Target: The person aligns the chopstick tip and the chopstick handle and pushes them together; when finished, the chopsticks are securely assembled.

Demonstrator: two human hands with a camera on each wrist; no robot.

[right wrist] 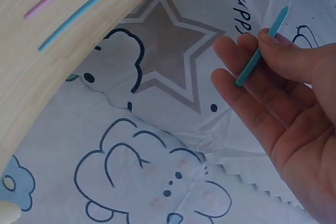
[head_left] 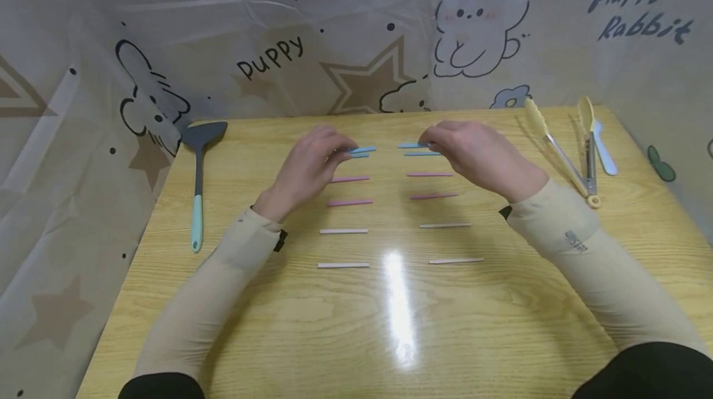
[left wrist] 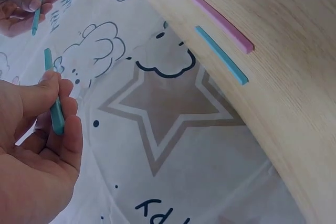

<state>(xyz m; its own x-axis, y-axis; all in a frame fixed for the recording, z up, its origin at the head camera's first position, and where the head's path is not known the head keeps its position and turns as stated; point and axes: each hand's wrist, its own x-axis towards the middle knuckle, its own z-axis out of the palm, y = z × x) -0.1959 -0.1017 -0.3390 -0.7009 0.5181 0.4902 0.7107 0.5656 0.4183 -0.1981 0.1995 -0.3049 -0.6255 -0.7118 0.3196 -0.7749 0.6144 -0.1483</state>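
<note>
Between thumb and fingers, my left hand (head_left: 306, 167) pinches a short blue stick (left wrist: 58, 118), held above the far part of the table. Opposite it, my right hand (head_left: 479, 154) pinches another blue stick (right wrist: 249, 70) in the same way. The held sticks are apart, with a gap between the hands. Under the left one lies a blue stick (head_left: 361, 156) on the table; a second blue stick (head_left: 421, 154) lies under the right. Nearer in the left column are two pink sticks, one far (head_left: 352, 179) and one near (head_left: 350, 203). The right column also has pink sticks (head_left: 433, 196).
White sticks (head_left: 343, 265) continue the left column, and pale sticks (head_left: 457, 261) the right. A dark spatula (head_left: 198, 170) with a mint handle lies at the left edge. Tongs (head_left: 568, 161) and a light-blue utensil (head_left: 604, 151) lie far right. A printed cloth (head_left: 356, 28) hangs behind.
</note>
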